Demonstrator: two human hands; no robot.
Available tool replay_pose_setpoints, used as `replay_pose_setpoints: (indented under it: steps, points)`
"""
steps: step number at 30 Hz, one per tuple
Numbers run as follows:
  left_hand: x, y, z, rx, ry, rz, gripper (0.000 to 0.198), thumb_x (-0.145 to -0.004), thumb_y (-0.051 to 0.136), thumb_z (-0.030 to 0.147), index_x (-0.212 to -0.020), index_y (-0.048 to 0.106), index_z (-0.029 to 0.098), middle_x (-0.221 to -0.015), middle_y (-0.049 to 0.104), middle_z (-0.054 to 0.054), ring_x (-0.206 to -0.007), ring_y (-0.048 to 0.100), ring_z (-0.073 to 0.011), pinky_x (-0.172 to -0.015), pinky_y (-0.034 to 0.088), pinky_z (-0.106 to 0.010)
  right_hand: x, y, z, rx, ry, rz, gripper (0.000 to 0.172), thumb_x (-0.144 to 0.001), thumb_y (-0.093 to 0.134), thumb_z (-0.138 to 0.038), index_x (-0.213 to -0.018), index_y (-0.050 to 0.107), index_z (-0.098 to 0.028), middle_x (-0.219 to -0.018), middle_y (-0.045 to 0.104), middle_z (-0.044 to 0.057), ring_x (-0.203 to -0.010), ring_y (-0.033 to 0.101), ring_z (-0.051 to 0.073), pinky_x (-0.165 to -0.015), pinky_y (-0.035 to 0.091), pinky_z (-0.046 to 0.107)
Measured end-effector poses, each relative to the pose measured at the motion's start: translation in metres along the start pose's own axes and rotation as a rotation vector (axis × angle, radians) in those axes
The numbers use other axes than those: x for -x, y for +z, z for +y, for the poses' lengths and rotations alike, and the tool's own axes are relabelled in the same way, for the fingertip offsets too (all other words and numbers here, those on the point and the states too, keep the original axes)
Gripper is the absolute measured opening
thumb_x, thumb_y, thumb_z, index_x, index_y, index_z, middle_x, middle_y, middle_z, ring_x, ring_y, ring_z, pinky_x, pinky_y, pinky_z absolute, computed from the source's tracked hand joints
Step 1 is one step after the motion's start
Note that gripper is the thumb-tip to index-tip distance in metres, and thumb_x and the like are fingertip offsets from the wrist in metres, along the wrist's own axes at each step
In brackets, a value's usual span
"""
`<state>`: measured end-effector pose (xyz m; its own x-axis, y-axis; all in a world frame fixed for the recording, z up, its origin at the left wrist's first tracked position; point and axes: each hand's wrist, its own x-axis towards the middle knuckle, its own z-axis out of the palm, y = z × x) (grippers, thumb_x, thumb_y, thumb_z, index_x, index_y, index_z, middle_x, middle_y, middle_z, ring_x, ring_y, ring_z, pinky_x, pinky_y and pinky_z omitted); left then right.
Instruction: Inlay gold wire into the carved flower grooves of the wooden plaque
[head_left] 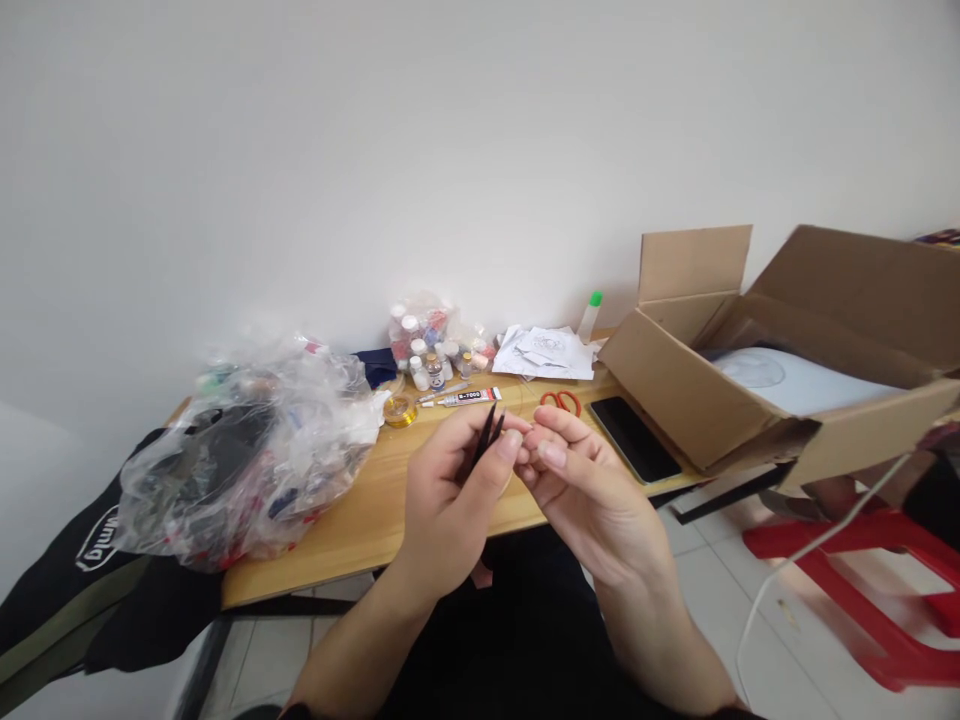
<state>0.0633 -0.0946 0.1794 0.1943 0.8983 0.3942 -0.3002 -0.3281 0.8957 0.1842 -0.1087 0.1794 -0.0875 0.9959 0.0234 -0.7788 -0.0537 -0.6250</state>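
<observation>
My left hand (450, 500) is closed around black tweezers (487, 436), whose two pointed tips stick up, slightly apart, between thumb and forefinger. Close beside it, my right hand (600, 490) has thumb and fingertips pinched together, and whatever they hold is too small to make out. The fingertips of both hands meet or nearly meet above the front of the wooden table (360, 510). Behind them lie a glue tube (472, 397) marked B-7000, red-handled scissors (561, 402) and a spool of gold wire (400, 410).
Plastic bags (277, 450) cover the table's left end. Small bottles (433, 372), papers (544, 352) and a green-capped bottle (590, 316) stand or lie along the wall. To the right are a phone (634, 440) and an open cardboard box (660, 390), with a red stool (855, 590) below.
</observation>
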Motion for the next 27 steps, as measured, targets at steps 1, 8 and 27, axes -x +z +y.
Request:
replay_pose_setpoints:
  steps: [1,8,27]
  points:
    - [0.000,0.000,0.000,0.000,-0.002,-0.001,0.008,-0.091,0.059,0.028,-0.091,0.067,0.025,-0.063,0.051,0.004,-0.060,0.052,-0.0053,-0.067,0.050,-0.017,0.000,0.000,0.001,0.004,-0.003,0.011,0.026,-0.058,0.086,-0.017,-0.081,0.076,-0.024,-0.071,0.075,-0.003,-0.065,0.067,0.005,-0.065,0.053,0.012]
    - [-0.001,-0.005,-0.007,-0.009,-0.022,-0.009,0.009,-0.090,0.059,0.027,-0.092,0.066,0.023,-0.077,0.062,0.001,-0.061,0.053,-0.0049,-0.060,0.047,-0.016,-0.005,-0.002,0.005,0.020,0.000,0.025,0.029,-0.059,0.085,-0.017,-0.085,0.075,-0.024,-0.069,0.071,-0.005,-0.067,0.065,0.006,-0.071,0.052,0.017]
    - [0.001,0.002,-0.014,0.049,-0.139,-0.032,0.009,-0.086,0.062,0.028,-0.087,0.066,0.020,-0.064,0.057,0.005,-0.043,0.037,-0.0016,-0.055,0.048,-0.017,0.008,-0.013,0.006,0.056,-0.017,0.106,0.025,-0.061,0.083,-0.020,-0.085,0.075,-0.023,-0.076,0.075,-0.002,-0.069,0.064,0.007,-0.068,0.051,0.017]
